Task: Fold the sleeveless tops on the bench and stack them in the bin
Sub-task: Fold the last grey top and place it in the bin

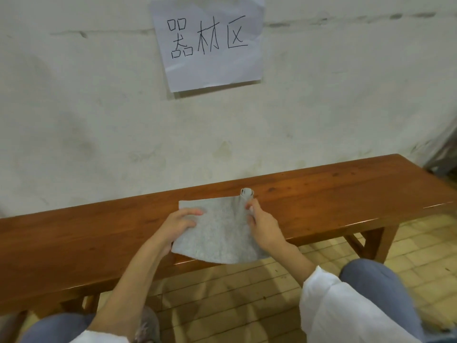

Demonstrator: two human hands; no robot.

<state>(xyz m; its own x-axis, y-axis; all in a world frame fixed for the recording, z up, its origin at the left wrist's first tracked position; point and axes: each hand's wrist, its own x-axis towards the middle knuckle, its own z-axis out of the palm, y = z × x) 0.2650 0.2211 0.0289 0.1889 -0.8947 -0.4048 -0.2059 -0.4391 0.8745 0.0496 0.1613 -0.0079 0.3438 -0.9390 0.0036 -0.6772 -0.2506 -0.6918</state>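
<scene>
Partly folded, the grey sleeveless top (220, 233) is laid on the wooden bench (321, 194), its near hem hung over the front edge. Its left side is pressed by the flat fingers of the left hand (179, 224); its bunched right edge is pinched by the right hand (262, 224). A paper sign (207, 43) is fixed to the wall (74, 107) behind.

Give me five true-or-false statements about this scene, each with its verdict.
1. The top lies on the bench. True.
2. The left hand hovers above the top. False: it rests on it.
3. The right hand pinches the top near its strap. True.
4. A bin stands on the bench. False: no bin is in view.
5. The sign on the wall is blank. False: it bears handwritten characters.
</scene>
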